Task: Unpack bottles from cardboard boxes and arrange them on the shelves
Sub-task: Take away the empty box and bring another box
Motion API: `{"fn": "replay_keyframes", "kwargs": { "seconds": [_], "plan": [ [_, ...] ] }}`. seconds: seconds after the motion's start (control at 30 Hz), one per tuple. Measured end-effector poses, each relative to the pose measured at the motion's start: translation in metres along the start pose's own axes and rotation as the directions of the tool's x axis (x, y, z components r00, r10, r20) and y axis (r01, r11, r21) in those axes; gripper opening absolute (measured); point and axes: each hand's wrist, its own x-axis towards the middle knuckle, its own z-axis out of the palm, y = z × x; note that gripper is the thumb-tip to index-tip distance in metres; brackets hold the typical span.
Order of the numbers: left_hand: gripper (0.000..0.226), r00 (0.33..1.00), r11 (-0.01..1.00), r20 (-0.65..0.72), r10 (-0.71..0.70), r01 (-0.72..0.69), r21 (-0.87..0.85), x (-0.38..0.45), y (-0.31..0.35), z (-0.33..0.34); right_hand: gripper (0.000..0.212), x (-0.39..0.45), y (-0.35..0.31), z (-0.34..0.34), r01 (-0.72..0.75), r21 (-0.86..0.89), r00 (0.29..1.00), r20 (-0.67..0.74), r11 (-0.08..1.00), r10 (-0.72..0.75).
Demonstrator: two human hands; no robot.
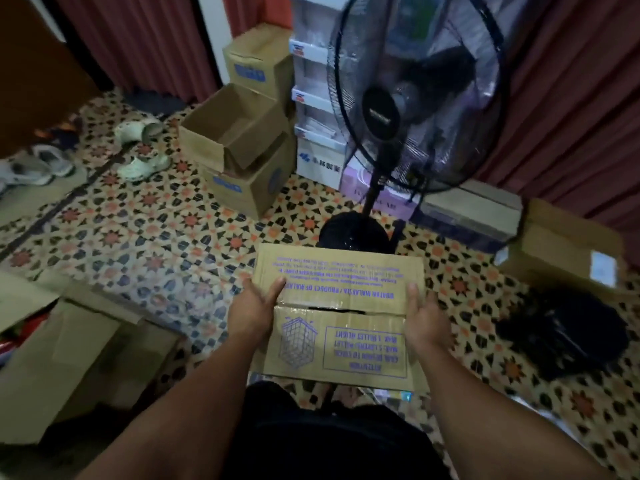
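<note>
A: What do the hands have hold of?

B: A closed brown cardboard box with purple print (341, 317), in the lower middle of the frame, above the patterned tile floor (145, 237). The left hand (254, 306) clasps its left side with the thumb lying over the top flap; the right hand (420, 317) clasps the right side the same way, thumb on top. The fingers beneath are hidden.

A: Is the box open?

B: The two top flaps meet along a seam with a narrow dark gap in the tape. What is inside cannot be seen.

A: Other containers?

B: Above and to the left of centre stands an open brown cardboard box (235, 129), flaps up, and what shows of its inside is bare cardboard. It sits on a closed brown carton with blue labels (249, 187), and a similar closed carton (256, 65) stands behind. At the lower left is a large open cardboard box (69, 348) with something red just showing at the frame's edge. A flat cardboard box with a white label (568, 254) lies at the right.

A: And the shelves?

B: A white tiered display stand (311, 88) stands at the upper middle, partly behind a black pedestal fan (415, 95). Its contents are blurred.
</note>
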Motion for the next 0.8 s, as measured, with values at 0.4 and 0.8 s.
{"fn": "replay_keyframes", "kwargs": {
  "seconds": [0.4, 0.8],
  "plan": [
    [0.075, 0.870, 0.886, -0.236, -0.433, 0.363, -0.288, 0.093, -0.012, -0.045, 0.064, 0.129, -0.214, 0.090, 0.489, -0.113, 0.842, 0.321, 0.865, -0.434],
    [0.078, 0.584, 0.687, -0.369, -0.723, 0.556, -0.467, 0.137, -0.053, -0.110, 0.067, 0.119, -0.411, 0.196, 0.799, -0.101, 0.537, 0.562, 0.592, -0.629]
  ]
}}
